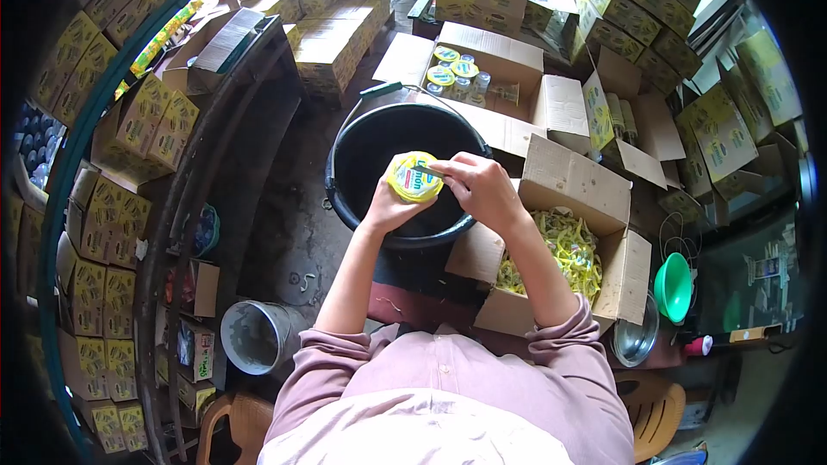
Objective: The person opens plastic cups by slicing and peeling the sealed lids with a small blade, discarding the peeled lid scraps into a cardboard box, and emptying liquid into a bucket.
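Observation:
A round cup with a yellow and white lemon-printed lid is held up over a black bucket, its lid facing me. My left hand is wrapped around the cup from the left and below. In my right hand a thin, dark, flat tool is pinched, its end lying across the lid near the upper right rim. I cannot make out the tool's exact kind. The cup's sides are mostly hidden by my fingers. The bucket's wire handle with a green grip rests up at the far side.
An open carton of yellow wrappers stands at my right. Beyond the bucket, another open carton holds several cups. A grey bucket is at lower left, a green bowl at right. Stacked cartons line the surroundings.

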Available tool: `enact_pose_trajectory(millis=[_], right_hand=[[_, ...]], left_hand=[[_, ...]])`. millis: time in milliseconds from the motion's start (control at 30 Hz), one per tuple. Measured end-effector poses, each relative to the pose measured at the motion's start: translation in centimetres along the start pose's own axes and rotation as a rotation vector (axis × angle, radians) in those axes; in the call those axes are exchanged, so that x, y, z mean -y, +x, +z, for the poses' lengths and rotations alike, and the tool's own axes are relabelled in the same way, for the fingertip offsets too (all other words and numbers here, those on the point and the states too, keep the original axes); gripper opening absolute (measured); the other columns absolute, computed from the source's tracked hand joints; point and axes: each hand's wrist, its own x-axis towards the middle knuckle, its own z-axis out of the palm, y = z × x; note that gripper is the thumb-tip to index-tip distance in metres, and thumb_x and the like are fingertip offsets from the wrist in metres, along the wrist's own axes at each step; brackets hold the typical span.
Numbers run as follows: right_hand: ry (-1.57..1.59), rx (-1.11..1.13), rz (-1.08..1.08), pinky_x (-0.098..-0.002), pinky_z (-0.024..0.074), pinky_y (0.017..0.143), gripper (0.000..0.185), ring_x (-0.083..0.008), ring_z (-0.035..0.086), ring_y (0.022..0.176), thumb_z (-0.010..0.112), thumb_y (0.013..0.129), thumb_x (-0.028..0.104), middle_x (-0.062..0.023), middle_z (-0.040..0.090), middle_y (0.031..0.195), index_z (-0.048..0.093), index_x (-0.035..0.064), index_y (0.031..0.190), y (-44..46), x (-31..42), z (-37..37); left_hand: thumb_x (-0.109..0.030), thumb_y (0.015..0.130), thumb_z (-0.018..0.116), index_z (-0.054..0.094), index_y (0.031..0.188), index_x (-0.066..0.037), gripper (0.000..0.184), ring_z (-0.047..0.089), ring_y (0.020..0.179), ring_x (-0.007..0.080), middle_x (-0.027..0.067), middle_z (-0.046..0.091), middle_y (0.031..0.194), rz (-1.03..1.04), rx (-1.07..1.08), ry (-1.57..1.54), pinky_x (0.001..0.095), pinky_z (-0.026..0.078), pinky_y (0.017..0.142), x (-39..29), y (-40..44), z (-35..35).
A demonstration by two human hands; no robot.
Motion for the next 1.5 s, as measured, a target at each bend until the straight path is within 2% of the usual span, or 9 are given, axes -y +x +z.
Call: enact_pose_trajectory(millis=[200,633,1167,1500], right_hand=[[-0.087,0.101,-0.163,-0.0358,0.0509,0.063,0.03,-0.0277,0.061,0.07,0.054,0.073,-0.001,-0.009,0.06,0.082,0.065,0.0148,0.097,1.4,-0.3,-0.3],[-0.038,0.141,-0.203,-0.0364,0.0497,0.066,0.03,-0.0272,0.06,0.075,0.055,0.067,-0.003,-0.0099,0.06,0.081,0.064,0.0101,0.093,1.9,-0.3,0.2],[-0.158,0.221,-0.235,-0.0351,0.0497,0.066,0.027,-0.0254,0.061,0.075,0.057,0.069,0.001,-0.0101,0.058,0.083,0.064,0.0112,0.093,1.6,-0.3,-0.3],[-0.215,0.244,-0.189,-0.0346,0.0488,0.062,0.025,-0.0245,0.06,0.07,0.054,0.072,0.0,-0.0083,0.056,0.076,0.066,0.0108,0.091,0.5,-1.8,-1.9]], left_hand=[[-0.01,0.059,0.077,0.05,0.107,-0.004,0.055,0.054,0.098,0.0183,0.0074,0.054,0.102,0.019,-0.018,0.055,0.0296,0.043,0.087,-0.4,0.1,-0.2],[-0.014,0.058,0.077,0.05,0.107,-0.003,0.057,0.054,0.098,0.0203,0.0087,0.054,0.104,0.005,0.023,0.122,0.0307,0.043,0.087,-0.4,0.2,-0.3],[-0.014,0.06,0.076,0.05,0.107,-0.003,0.056,0.055,0.096,0.0199,0.009,0.054,0.103,0.026,0.078,0.17,0.03,0.044,0.085,-0.4,0.0,0.1],[-0.011,0.059,0.077,0.053,0.102,-0.003,0.05,0.056,0.093,0.0189,0.0084,0.056,0.1,0.004,0.005,0.173,0.0294,0.044,0.084,-0.7,0.2,0.0]])
